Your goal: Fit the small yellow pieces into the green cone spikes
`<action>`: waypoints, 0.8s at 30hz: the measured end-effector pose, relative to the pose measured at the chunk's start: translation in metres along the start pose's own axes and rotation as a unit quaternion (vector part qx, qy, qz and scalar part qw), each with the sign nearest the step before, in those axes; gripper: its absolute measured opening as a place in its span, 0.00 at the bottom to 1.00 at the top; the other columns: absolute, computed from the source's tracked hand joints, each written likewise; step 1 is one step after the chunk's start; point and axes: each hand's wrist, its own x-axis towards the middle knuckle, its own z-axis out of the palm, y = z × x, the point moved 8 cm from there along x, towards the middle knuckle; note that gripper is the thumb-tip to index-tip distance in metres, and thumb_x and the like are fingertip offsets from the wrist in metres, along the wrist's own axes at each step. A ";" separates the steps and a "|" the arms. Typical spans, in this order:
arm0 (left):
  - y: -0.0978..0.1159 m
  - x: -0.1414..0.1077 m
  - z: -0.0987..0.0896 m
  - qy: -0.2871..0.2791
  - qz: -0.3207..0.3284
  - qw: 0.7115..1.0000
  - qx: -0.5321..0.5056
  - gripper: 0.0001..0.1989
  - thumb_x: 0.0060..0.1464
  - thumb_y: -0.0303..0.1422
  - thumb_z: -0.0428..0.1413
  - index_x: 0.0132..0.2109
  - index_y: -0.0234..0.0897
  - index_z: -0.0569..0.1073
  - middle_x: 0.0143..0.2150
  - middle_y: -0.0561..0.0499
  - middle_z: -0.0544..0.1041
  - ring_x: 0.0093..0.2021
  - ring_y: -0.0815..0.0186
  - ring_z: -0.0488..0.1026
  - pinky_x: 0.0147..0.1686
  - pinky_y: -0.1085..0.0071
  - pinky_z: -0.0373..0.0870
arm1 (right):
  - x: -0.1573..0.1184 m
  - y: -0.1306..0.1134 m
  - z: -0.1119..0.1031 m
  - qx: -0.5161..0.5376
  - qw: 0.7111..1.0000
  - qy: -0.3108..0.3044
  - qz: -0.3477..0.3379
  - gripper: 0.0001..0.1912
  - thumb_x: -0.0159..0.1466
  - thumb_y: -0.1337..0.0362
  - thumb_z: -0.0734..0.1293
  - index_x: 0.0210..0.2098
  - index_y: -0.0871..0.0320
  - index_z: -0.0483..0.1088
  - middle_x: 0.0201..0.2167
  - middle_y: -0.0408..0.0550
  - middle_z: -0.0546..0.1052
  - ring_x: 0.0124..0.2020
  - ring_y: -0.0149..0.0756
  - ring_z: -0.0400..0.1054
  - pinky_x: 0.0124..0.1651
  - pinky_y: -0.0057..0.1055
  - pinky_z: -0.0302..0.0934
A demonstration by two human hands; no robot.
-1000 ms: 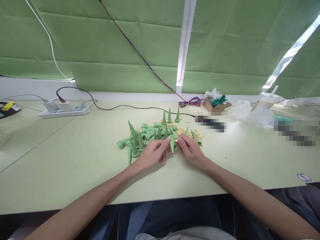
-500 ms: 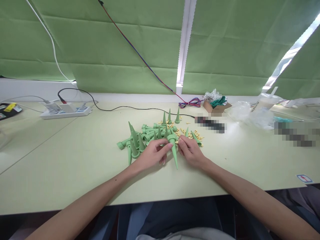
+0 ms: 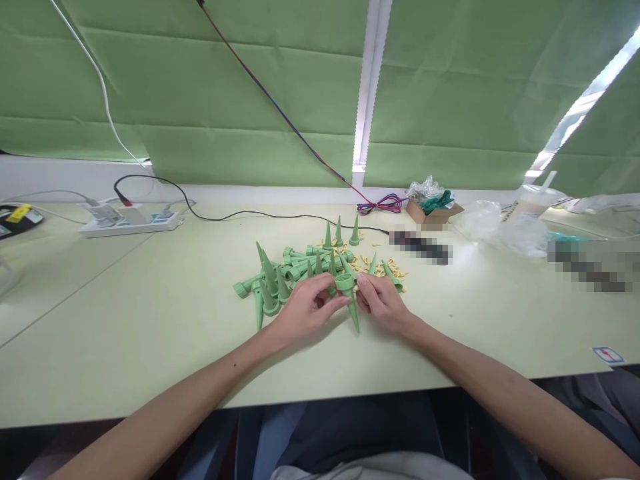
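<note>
Between the thumb and fingers of my left hand (image 3: 313, 305) is a green plastic watering spike (image 3: 353, 316), its open round collar up and its point tilted down toward me. My right hand (image 3: 384, 303) is closed in a pinch against the right side of the collar. A small yellow plastic piece is at those fingertips, mostly hidden by them. Just beyond my hands lies a pile of similar green spikes (image 3: 269, 280), some standing on their collars, others on their sides. Small yellow pieces (image 3: 394, 269) are scattered to the right of the pile.
A white power strip (image 3: 133, 227) lies at the back left, and a black cable (image 3: 250, 213) runs across the table. At the back right are a small cardboard box (image 3: 434, 215), clear plastic bags (image 3: 523, 233) and a cup with a straw (image 3: 537, 199). Dark pixelated objects lie nearby.
The held spike has tipped so that its collar opening now shows more toward me. My left thumb has shifted slightly right, and the yellow piece at my right fingertips is more hidden.
</note>
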 end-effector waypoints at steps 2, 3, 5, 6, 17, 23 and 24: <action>0.002 -0.001 -0.001 0.006 0.016 1.000 0.020 0.17 0.60 0.40 0.55 0.29 0.36 0.60 0.25 0.57 0.61 0.25 0.72 0.61 0.24 0.75 0.57 | 0.000 0.000 0.000 -0.005 1.000 0.000 -0.001 0.27 0.74 0.53 0.50 0.21 0.56 0.56 0.15 0.39 0.61 0.17 0.29 0.55 0.26 0.29 0.53; 0.003 -0.001 -0.001 0.010 0.022 0.999 0.028 0.16 0.60 0.40 0.55 0.29 0.36 0.61 0.25 0.57 0.61 0.25 0.72 0.60 0.24 0.75 0.57 | 0.000 0.000 0.000 -0.006 1.000 0.001 0.000 0.27 0.74 0.53 0.50 0.21 0.56 0.56 0.15 0.39 0.61 0.17 0.29 0.55 0.26 0.29 0.53; 0.004 -0.002 -0.002 0.019 0.031 0.999 0.040 0.15 0.60 0.40 0.55 0.30 0.36 0.62 0.25 0.57 0.62 0.25 0.72 0.60 0.24 0.75 0.57 | 0.000 -0.001 0.000 -0.009 1.000 0.007 0.002 0.27 0.74 0.52 0.50 0.21 0.56 0.56 0.15 0.39 0.61 0.17 0.29 0.56 0.26 0.29 0.53; 0.004 -0.002 -0.003 0.024 0.033 0.998 0.045 0.15 0.60 0.40 0.55 0.31 0.36 0.63 0.25 0.57 0.62 0.25 0.72 0.60 0.24 0.75 0.58 | 0.001 -0.001 -0.001 -0.011 1.000 0.011 0.003 0.26 0.74 0.52 0.50 0.21 0.55 0.56 0.15 0.39 0.62 0.18 0.29 0.56 0.26 0.29 0.53; 0.006 -0.002 -0.004 0.031 0.033 0.995 0.084 0.14 0.61 0.42 0.53 0.32 0.37 0.66 0.26 0.54 0.64 0.26 0.69 0.62 0.26 0.73 0.59 | 0.000 0.001 -0.001 -0.027 0.999 0.017 0.012 0.26 0.73 0.52 0.51 0.21 0.55 0.56 0.15 0.40 0.62 0.18 0.30 0.56 0.26 0.30 0.53; 0.011 -0.003 -0.004 0.026 0.066 0.993 0.090 0.09 0.63 0.37 0.52 0.39 0.36 0.70 0.32 0.51 0.67 0.30 0.68 0.65 0.30 0.73 0.62 | 0.001 -0.001 0.000 -0.035 0.999 0.015 0.010 0.28 0.73 0.51 0.50 0.19 0.55 0.55 0.14 0.40 0.62 0.17 0.30 0.56 0.26 0.30 0.52; 0.010 -0.003 -0.003 0.025 0.065 0.994 0.088 0.08 0.63 0.37 0.52 0.40 0.36 0.70 0.33 0.51 0.68 0.30 0.68 0.65 0.30 0.73 0.63 | 0.001 -0.001 -0.001 -0.033 0.999 0.016 0.009 0.28 0.73 0.51 0.50 0.19 0.55 0.56 0.15 0.40 0.62 0.17 0.30 0.56 0.26 0.30 0.52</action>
